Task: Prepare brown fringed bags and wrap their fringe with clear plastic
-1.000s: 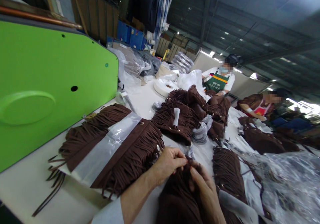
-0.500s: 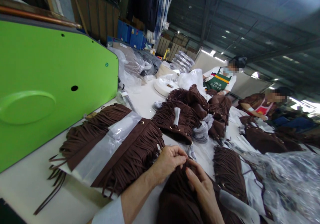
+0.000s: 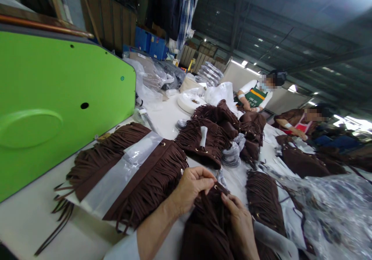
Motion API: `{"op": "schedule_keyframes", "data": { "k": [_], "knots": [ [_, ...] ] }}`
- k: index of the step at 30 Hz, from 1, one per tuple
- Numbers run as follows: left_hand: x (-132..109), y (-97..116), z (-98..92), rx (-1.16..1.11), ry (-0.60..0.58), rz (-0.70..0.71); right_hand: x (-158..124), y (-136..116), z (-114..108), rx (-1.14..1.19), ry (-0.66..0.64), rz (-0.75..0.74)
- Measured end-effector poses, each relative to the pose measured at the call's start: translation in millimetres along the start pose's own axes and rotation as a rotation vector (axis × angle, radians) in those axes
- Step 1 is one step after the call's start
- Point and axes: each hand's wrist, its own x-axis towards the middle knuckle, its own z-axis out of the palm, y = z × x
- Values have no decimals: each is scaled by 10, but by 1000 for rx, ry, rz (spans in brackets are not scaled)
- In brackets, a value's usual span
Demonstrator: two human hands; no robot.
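Low in the middle of the head view, a dark brown fringed bag [image 3: 200,229] is between my hands. My left hand [image 3: 193,184] pinches the bag's upper edge, thumb against fingers, beside a metal eyelet [image 3: 216,187]. With its thumb and fingers my right hand [image 3: 236,213] grips the same edge farther right. The bag's lower part runs out of the picture. Left of my hands lies a flat fringed brown piece [image 3: 151,178] with a clear plastic strip [image 3: 122,174] across it.
A green machine panel [image 3: 66,109] stands along the left. More brown fringed bags [image 3: 203,140] lie beyond my hands, with a white roll [image 3: 190,103] behind them. Crumpled clear plastic [image 3: 334,209] covers the right side. Two co-workers [image 3: 255,97] are at the far side of the table.
My hands have moved slightly apart along the bag's edge, and an eyelet now shows between them. The far co-worker's hands have come together. The view has shifted a little.
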Motion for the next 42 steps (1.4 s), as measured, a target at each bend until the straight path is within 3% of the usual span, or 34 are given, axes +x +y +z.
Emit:
{"op": "schedule_keyframes", "data": {
  "k": [6, 8, 12, 15, 20, 25, 27, 31, 34, 38, 42],
  "knots": [
    [43, -74, 23, 117, 27, 42, -45, 31, 43, -136, -307, -139],
    [56, -82, 12, 143, 49, 69, -62, 38, 62, -180, -352, -167],
    [71, -88, -30, 188, 86, 75, -106, 47, 71, -132, -277, -105],
    [67, -101, -49, 191, 47, 22, -132, 42, 62, -55, -172, -45],
    [31, -65, -37, 136, -29, -33, -93, 25, 25, -84, -94, -48],
    [-6, 37, -36, 28, -33, -28, -44, 33, -45, -126, 53, -65],
    [-3, 39, -36, 20, -20, -28, -47, 40, -61, -90, 20, -37],
    [22, -11, -20, 63, 5, -19, -70, 49, -43, 25, -229, -58],
    [26, -24, -3, 64, 10, -8, -71, 59, -5, -49, -320, -118],
    [2, 21, -2, 18, -7, -35, -29, 98, 18, -69, -178, -108],
    [-8, 51, -21, -40, 4, -57, -18, 111, -4, -4, -68, 25]
  ]
}}
